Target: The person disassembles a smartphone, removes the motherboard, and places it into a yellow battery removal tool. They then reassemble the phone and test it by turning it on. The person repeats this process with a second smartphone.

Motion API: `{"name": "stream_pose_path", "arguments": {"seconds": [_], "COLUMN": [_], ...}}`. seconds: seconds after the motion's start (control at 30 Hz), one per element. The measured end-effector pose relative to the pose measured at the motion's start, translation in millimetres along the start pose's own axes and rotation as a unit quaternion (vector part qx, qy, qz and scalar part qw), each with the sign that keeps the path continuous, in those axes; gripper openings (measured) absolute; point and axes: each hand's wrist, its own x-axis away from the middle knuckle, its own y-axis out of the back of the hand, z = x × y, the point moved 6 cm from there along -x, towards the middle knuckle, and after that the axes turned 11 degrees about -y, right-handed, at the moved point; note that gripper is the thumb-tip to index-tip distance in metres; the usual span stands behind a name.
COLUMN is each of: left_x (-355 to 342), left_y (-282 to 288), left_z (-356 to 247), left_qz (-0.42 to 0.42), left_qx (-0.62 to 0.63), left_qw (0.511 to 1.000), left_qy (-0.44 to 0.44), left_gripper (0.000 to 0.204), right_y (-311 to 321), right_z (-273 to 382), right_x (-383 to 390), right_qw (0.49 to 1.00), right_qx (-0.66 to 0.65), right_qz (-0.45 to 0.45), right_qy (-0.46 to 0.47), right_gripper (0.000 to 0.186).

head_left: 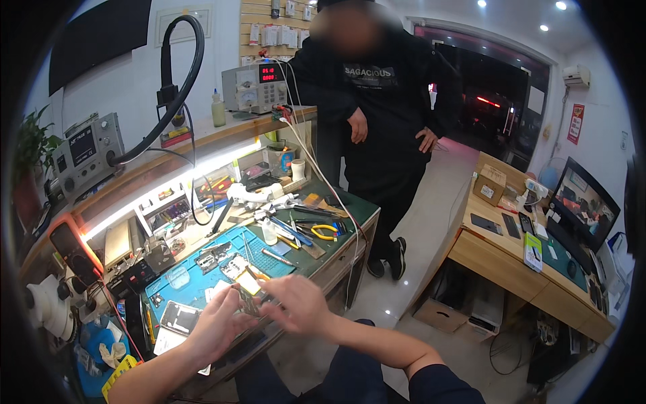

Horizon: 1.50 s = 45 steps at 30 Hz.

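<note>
My left hand [219,324] is closed on a small dark flat part [250,301], pinching it at the mat's front edge. My right hand [299,306] reaches in from the right, its curved fingers and thumb at the part's other side. Fine detail of the part is too small to make out. Just beyond my hands, an opened phone housing [233,266] lies on the blue work mat [195,267]. A second phone shell [180,317] rests beside my left hand. A silver pen-shaped tool [277,258] and thin tweezers [247,248] lie past my right hand.
Yellow-handled pliers [324,232] and several hand tools crowd the bench's right part. A power supply [254,87] stands on the shelf above. Another person [377,114] leans there across the bench. A wooden desk [501,262] with a monitor [587,195] stands to the right.
</note>
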Motion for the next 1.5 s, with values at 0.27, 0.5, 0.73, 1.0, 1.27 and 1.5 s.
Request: {"name": "stream_pose_path", "arguments": {"seconds": [0.27,0.5,0.73,1.0,1.27,1.5], "left_x": [8.1,7.8,13.0,8.5,8.2,22.5], "left_y": [-6.5,-23.1,-36.2,-30.5,-4.9,-1.8], "left_z": [5.2,-56.1,-80.7,-61.9,-7.4,-5.3], "left_qz": [0.000,0.038,0.026,0.006,-0.055,-0.044], "left_qx": [0.009,-0.071,-0.044,-0.017,-0.030,-0.013], "left_qw": [1.000,0.972,0.965,0.981,0.997,0.999], "left_qy": [-0.003,-0.220,-0.259,-0.195,-0.041,0.029], "left_gripper": [0.054,0.083,0.081,0.080,0.042,0.047], "right_y": [-7.9,2.6,1.3,22.5,-19.5,-30.9], "right_z": [26.6,48.1,29.6,45.1,30.4,25.0], "right_x": [6.3,-25.6,-40.2,-26.1,-12.7,-5.6], "right_qw": [0.998,0.997,0.997,0.968,0.999,1.000], "right_qx": [-0.046,-0.073,-0.044,-0.040,-0.026,-0.004], "right_qz": [-0.024,-0.020,-0.049,-0.214,-0.021,0.010], "right_qy": [0.037,0.034,-0.032,0.124,0.021,0.019], "right_gripper": [0.045,0.061,0.071,0.083,0.035,0.034]}}
